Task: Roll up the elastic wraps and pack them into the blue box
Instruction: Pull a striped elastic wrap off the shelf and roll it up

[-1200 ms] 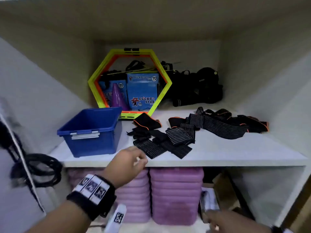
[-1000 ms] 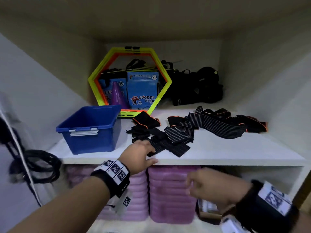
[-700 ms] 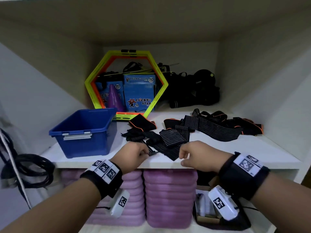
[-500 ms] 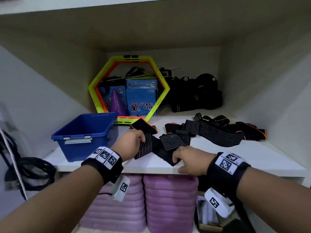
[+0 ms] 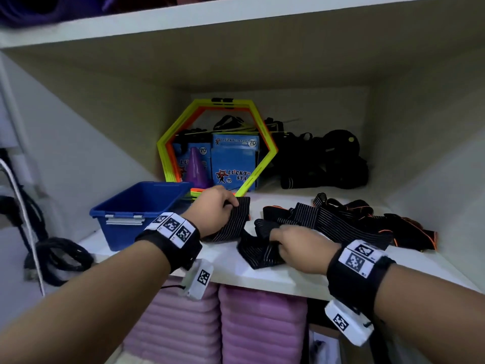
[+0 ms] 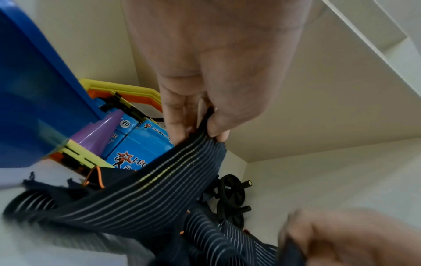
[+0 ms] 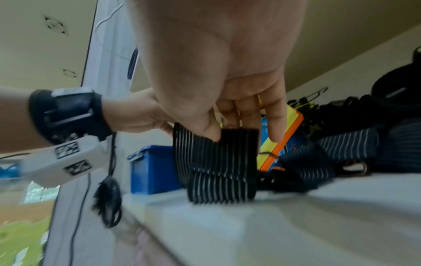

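A black elastic wrap point(image 5: 237, 219) with thin white stripes hangs between both hands over the white shelf point(image 5: 288, 277). My left hand point(image 5: 217, 208) pinches one end of it, raised beside the blue box point(image 5: 136, 206); thumb and fingers clamp the wrap's edge point(image 6: 205, 142) in the left wrist view. My right hand point(image 5: 294, 245) pinches the other end point(image 7: 227, 144) near the shelf's front edge. More striped and orange-trimmed wraps point(image 5: 349, 222) lie tangled to the right. The blue box looks empty.
At the back of the shelf stand yellow and orange hexagon rings point(image 5: 217, 145), blue cartons point(image 5: 233, 161), a purple cone point(image 5: 195, 166) and black gear point(image 5: 328, 161). Pink mats point(image 5: 236, 327) are stacked below. Black cables point(image 5: 52, 256) hang at the left.
Both hands came up to the shelf and took hold of one striped wrap. The left hand has lifted its end up and back towards the blue box.
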A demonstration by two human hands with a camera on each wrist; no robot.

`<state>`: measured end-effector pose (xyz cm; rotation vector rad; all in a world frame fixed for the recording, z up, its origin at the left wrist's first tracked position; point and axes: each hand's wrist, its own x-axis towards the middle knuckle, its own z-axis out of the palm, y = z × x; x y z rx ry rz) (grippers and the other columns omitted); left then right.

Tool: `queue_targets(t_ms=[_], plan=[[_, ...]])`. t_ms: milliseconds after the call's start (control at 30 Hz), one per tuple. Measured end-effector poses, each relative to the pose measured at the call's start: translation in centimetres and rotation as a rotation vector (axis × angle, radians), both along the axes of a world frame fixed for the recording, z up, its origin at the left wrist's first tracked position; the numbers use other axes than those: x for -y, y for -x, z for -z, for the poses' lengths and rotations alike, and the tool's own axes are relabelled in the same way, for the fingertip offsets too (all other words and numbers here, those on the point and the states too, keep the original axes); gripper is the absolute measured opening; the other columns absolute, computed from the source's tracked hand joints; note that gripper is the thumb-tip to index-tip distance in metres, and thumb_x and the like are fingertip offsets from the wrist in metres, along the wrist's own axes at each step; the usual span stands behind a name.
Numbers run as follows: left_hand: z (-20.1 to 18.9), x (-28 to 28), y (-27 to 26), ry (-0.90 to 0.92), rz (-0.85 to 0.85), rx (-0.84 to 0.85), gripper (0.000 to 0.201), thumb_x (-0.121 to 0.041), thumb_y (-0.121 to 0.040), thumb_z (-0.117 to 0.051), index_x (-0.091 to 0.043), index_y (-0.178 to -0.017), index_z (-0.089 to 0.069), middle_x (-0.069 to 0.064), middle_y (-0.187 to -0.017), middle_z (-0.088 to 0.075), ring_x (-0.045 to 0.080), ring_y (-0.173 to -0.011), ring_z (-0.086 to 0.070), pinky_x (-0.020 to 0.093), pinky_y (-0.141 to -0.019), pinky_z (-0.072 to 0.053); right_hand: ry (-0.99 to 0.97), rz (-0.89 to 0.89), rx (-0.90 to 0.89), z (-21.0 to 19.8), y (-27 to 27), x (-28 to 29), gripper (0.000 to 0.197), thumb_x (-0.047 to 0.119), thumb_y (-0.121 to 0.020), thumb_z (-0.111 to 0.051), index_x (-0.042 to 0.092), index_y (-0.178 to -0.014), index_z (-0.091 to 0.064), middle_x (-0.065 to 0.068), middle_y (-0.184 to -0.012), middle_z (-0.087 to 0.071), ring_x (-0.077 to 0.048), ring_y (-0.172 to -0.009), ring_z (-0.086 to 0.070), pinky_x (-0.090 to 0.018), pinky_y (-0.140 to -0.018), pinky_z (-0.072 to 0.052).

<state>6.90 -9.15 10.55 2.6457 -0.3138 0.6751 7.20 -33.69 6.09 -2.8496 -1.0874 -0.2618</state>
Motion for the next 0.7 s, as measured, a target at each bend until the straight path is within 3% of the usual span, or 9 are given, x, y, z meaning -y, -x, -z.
queue_targets(t_ms=[67, 167, 267, 367, 467, 567, 633, 700], plan=[[-1.2, 0.4, -0.7, 0.024, -0.03, -0.002, 0.025, -0.008, -0.088, -0.067, -0.018, -0.11, -0.072, -0.002, -0.11, -0.057, 0.016, -0.096, -0.06, 0.024, -0.086, -0.049, -0.139, 0.069, 0.018, -2.3, -1.7, 0.0, 0.034, 0.011, -0.094, -0.041, 0.017, -0.123, -0.058, -0.01, -0.105, -0.061, -0.028, -0.093, -0.063, -0.033, -0.076, -0.051], [-3.6, 0.8, -1.9, 0.069, -0.046, -0.006, 0.031, -0.006, -0.083, -0.068, -0.022, -0.11, -0.068, -0.001, -0.11, -0.055, 0.016, -0.092, -0.059, 0.027, -0.078, -0.053, -0.485, 0.293, -0.174, -5.8, -4.3, -0.6, 0.027, 0.007, -0.095, -0.045, 0.015, -0.116, -0.059, -0.009, -0.099, -0.062, -0.025, -0.075, -0.065, -0.026, -0.051, -0.051], [-5.7, 0.9, -3.7, 0.148, -0.039, 0.043, 0.022, -0.007, -0.085, -0.065, -0.024, -0.098, -0.07, 0.002, -0.1, -0.065, 0.014, -0.071, -0.061, 0.022, -0.058, -0.047, -0.877, 0.387, -0.377, -9.1, -6.4, -1.2, 0.021, -0.003, -0.086, -0.057, 0.012, -0.101, -0.06, -0.014, -0.095, -0.058, -0.031, -0.081, -0.065, -0.04, -0.057, -0.06], [-7.2, 1.3, -5.5, 0.292, -0.007, 0.09, 0.019, -0.009, -0.089, -0.064, -0.026, -0.09, -0.071, 0.003, -0.088, -0.068, 0.013, -0.056, -0.059, 0.019, -0.047, -0.041, -1.02, 0.376, -0.359, -11.9, -7.5, -1.4, 0.02, -0.006, -0.087, -0.057, 0.011, -0.08, -0.065, -0.011, -0.082, -0.061, -0.026, -0.081, -0.061, -0.029, -0.059, -0.052], [-8.5, 1.8, -6.9, 0.351, 0.081, 0.134, 0.019, -0.009, -0.088, -0.064, -0.026, -0.095, -0.07, -0.002, -0.087, -0.068, 0.011, -0.058, -0.061, 0.015, -0.047, -0.041, -1.243, 0.401, -0.396, -14.1, -8.0, -2.2, 0.028, -0.006, -0.093, -0.05, 0.007, -0.074, -0.065, -0.011, -0.082, -0.063, -0.026, -0.081, -0.061, -0.037, -0.07, -0.056], [-9.2, 2.6, -8.2, 0.403, 0.168, 0.16, 0.018, -0.012, -0.089, -0.064, -0.024, -0.101, -0.07, -0.002, -0.09, -0.068, 0.006, -0.062, -0.06, 0.013, -0.051, -0.04, -1.406, 0.373, -0.524, -15.7, -8.4, -3.2, 0.026, -0.013, -0.095, -0.047, 0.005, -0.077, -0.055, -0.009, -0.081, -0.054, -0.022, -0.084, -0.057, -0.044, -0.083, -0.055], [-9.5, 3.1, -8.9, 0.371, 0.184, 0.185, 0.02, -0.014, -0.089, -0.064, -0.024, -0.106, -0.071, 0.0, -0.091, -0.068, 0.004, -0.063, -0.056, 0.016, -0.056, -0.04, -1.446, 0.339, -0.497, -16.3, -8.6, -3.9, 0.028, -0.02, -0.087, -0.052, 0.006, -0.077, -0.055, -0.014, -0.087, -0.057, -0.027, -0.096, -0.059, -0.041, -0.079, -0.056], [-9.5, 3.4, -9.2, 0.316, 0.207, 0.245, 0.027, -0.014, -0.088, -0.065, -0.023, -0.113, -0.07, -0.003, -0.102, -0.068, 0.007, -0.073, -0.057, 0.019, -0.069, -0.044, -1.539, 0.341, -0.424, -16.4, -8.7, -4.6, 0.031, -0.023, -0.077, -0.06, 0.007, -0.086, -0.062, -0.023, -0.099, -0.064, -0.035, -0.098, -0.065, -0.039, -0.072, -0.059]])
